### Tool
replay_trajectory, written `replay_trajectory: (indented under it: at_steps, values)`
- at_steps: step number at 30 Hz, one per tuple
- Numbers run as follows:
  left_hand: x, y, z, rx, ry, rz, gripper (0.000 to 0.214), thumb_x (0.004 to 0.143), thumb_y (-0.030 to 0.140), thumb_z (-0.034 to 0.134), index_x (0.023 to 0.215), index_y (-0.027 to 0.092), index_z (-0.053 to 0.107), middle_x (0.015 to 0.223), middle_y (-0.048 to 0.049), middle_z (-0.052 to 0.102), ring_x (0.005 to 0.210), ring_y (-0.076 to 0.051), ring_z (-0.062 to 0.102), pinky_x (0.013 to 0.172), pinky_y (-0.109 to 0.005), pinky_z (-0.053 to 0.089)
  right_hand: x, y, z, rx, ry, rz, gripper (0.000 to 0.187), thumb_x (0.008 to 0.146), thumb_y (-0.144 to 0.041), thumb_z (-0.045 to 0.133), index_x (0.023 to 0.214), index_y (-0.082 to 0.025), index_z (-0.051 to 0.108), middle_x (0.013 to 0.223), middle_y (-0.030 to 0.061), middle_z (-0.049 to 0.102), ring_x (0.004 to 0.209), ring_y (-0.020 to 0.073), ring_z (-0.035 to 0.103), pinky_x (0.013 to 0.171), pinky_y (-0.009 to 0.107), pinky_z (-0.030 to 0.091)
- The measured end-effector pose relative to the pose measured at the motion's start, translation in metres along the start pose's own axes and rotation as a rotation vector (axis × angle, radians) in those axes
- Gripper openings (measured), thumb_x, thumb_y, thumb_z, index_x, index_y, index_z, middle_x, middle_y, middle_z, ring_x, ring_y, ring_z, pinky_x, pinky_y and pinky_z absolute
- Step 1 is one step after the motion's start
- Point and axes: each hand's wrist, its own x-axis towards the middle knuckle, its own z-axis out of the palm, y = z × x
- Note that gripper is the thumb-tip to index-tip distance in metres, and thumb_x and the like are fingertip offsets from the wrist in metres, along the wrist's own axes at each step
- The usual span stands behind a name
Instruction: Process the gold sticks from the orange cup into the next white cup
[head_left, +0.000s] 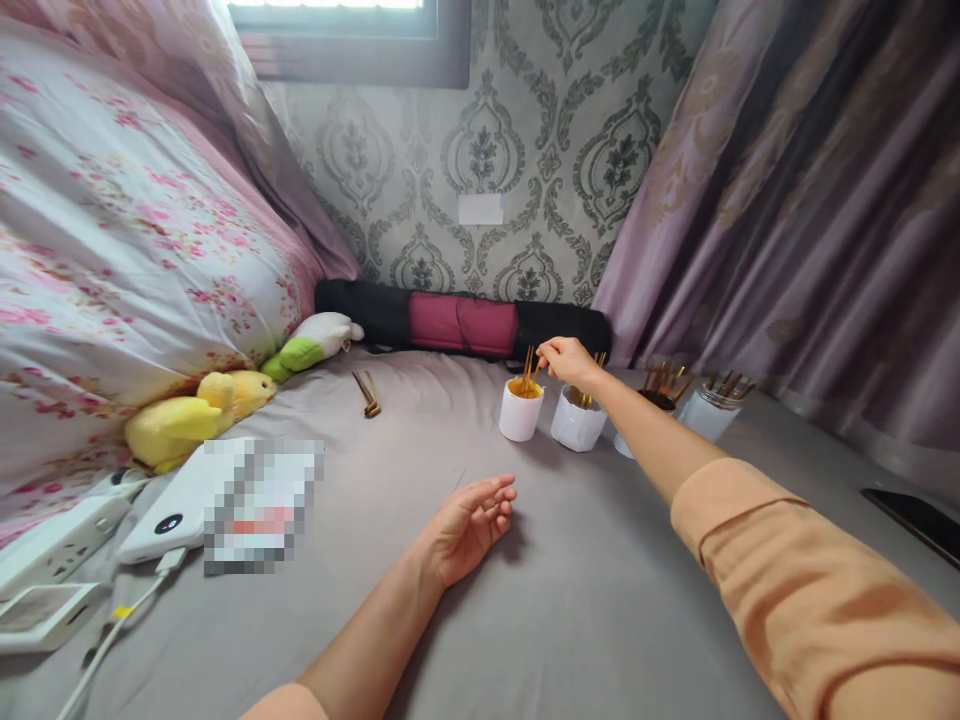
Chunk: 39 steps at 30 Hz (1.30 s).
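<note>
My right hand (568, 361) reaches over a row of cups, its fingertips pinched at a thin brown stick (535, 370). That stick stands with a few others in a white cup (520, 417) with a yellow inside. Under my right wrist is a second white cup (578, 428), holding gold-coloured sticks. My left hand (474, 525) rests on the grey sheet with its palm turned inward, fingers loosely curled and nothing in them. Farther left on the sheet lies a small bunch of gold-brown sticks (367, 394), apart from both hands.
Partly behind my right forearm stand a dark-rimmed cup (658, 399) and a glass jar (711, 412), both with sticks. A black and magenta roll (463, 322) lies along the wall. Plush toys (199, 415), a white power bank (180, 505) and a power strip (67, 540) are at left.
</note>
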Motion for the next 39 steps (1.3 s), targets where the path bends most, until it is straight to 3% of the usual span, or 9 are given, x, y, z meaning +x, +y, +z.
replay_trajectory:
  at_steps: [24, 39]
  values:
    - [-0.001, 0.000, 0.000, 0.004, 0.012, -0.004, 0.029, 0.070, 0.018, 0.068, 0.096, 0.008, 0.062, 0.082, -0.0063, 0.058, 0.065, -0.007, 0.053, 0.057, -0.017, 0.045, -0.002, 0.008, 0.013, 0.048, -0.059, 0.041, 0.021, 0.084, -0.018, 0.044, 0.082, -0.011, 0.064, 0.075, 0.0055, 0.068, 0.040, 0.0041, 0.049, 0.036, 0.014, 0.033]
    - [-0.001, 0.000, -0.001, -0.007, 0.001, -0.011, 0.026, 0.071, 0.016, 0.066, 0.095, 0.007, 0.062, 0.082, -0.0069, 0.059, 0.065, -0.007, 0.053, 0.056, -0.017, 0.045, -0.013, 0.002, -0.003, 0.038, -0.033, 0.079, 0.022, 0.084, -0.018, 0.044, 0.089, -0.011, 0.064, 0.081, 0.0087, 0.069, 0.041, 0.0043, 0.049, 0.035, 0.014, 0.033]
